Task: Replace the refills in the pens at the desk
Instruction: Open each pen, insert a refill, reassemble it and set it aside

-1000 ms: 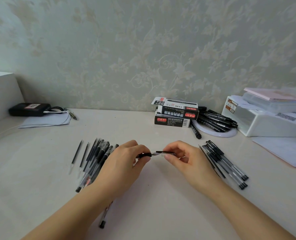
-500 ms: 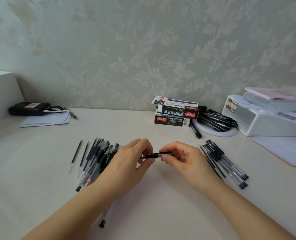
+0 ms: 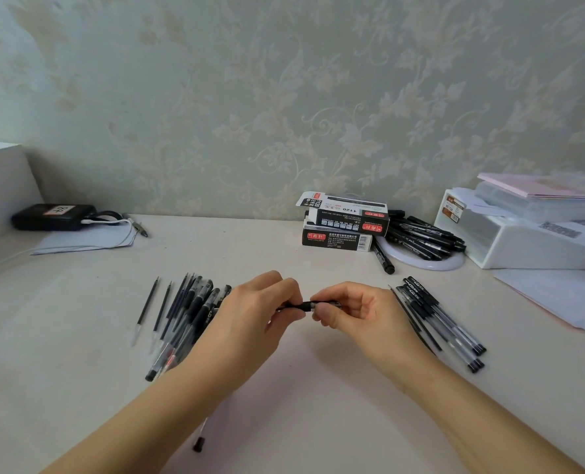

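Both hands meet mid-bench: left hand (image 3: 250,323) pinches the slim black plastic pen (image 3: 306,306) by its dark end, right hand (image 3: 356,313) pinches the clear barrel, likely steadying it to screw together. Unsorted pens (image 3: 188,313) lie left.

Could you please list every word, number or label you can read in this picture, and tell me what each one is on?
"24": handwritten on the pale label of the black case at far left.
"1120": on the upper black pen box, printed upside down, and again on its open end flap.
Other print on both boxes, including the lower box: too small to read.
Orange sticker and dark label on the white container: blurred.
Pen barrel markings: unreadable.
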{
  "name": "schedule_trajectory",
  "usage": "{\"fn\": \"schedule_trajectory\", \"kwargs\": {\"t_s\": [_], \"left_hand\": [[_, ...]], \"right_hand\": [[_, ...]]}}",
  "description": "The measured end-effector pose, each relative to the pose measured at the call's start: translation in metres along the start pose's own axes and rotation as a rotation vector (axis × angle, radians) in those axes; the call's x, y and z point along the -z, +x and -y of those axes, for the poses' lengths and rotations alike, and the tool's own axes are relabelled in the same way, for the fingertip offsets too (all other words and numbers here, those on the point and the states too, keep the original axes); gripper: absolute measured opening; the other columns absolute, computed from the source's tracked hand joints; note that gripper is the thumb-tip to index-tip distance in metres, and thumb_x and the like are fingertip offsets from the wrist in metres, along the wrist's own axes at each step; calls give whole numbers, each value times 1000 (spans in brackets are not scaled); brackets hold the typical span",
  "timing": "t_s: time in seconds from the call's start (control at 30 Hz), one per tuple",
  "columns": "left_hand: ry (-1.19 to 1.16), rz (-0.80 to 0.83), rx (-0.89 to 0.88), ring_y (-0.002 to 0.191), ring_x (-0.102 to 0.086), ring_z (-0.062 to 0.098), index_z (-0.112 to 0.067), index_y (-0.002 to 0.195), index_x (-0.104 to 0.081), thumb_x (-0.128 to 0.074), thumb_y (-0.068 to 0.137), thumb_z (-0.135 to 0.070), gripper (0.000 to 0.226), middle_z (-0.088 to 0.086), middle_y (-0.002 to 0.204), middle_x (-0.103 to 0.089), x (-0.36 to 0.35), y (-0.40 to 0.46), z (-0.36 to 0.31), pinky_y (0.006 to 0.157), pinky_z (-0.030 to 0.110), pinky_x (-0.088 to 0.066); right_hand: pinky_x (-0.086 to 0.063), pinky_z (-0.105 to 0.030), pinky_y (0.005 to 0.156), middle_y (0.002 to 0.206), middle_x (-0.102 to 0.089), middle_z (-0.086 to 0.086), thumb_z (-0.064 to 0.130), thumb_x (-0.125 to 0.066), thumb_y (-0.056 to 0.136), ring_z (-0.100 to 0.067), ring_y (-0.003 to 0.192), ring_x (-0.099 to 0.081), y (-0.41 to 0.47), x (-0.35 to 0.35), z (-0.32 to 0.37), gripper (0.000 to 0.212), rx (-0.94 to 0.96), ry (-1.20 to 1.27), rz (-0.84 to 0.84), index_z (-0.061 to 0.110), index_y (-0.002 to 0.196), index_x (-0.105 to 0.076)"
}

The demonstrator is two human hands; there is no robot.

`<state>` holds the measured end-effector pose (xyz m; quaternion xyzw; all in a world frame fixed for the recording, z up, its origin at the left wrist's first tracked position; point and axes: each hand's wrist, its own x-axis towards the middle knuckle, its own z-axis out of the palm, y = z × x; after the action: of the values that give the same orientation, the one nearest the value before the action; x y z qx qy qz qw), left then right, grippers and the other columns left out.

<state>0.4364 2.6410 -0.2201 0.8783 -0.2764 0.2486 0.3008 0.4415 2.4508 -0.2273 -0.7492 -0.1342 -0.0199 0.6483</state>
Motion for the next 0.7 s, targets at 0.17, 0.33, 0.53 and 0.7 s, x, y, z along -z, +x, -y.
{"fn": "schedule_trajectory", "kwargs": {"t_s": [0.17, 0.33, 0.53, 0.7], "left_hand": [[-64, -59, 49, 67, -53, 13, -19, 81, -60, -69, 87, -15, 11, -9, 75, -54, -2, 0, -6, 58, 17, -40], [-193, -71, 83, 76, -61, 8, -20, 99, -65, -62, 91, -11, 12, -9, 91, -59, -5, 0, -11, 66, 13, -45], [-264, 35, 44, 89, -62, 4, -26, 118, -64, -51, 97, -31, 26, -16, 104, -56, -7, -4, -13, 76, 16, -50], [190, 26, 236, 76, -48, 4, -31, 111, -59, -57, 92, -37, 20, -17, 97, -47, -6, -7, 4, 68, 24, -45]], "right_hand": [[-52, -17, 73, 77, -73, -5, 4, -67, 89, -11, 74, -68, 2, -5, 2, 9, 14, 67, -26, 10, 95, -70], [-54, -21, 77, 87, -73, -5, 21, -69, 85, -13, 82, -68, 1, -14, 0, 20, -120, 407, -64, 10, 100, -68], [-55, -23, 70, 85, -70, -5, 21, -56, 97, -15, 78, -67, 7, -2, 3, 16, -204, 544, -170, 9, 96, -66], [-46, -26, 56, 72, -57, 6, 27, -51, 101, -8, 57, -55, 15, 36, 5, 23, -8, -124, -412, 21, 98, -72]]}}
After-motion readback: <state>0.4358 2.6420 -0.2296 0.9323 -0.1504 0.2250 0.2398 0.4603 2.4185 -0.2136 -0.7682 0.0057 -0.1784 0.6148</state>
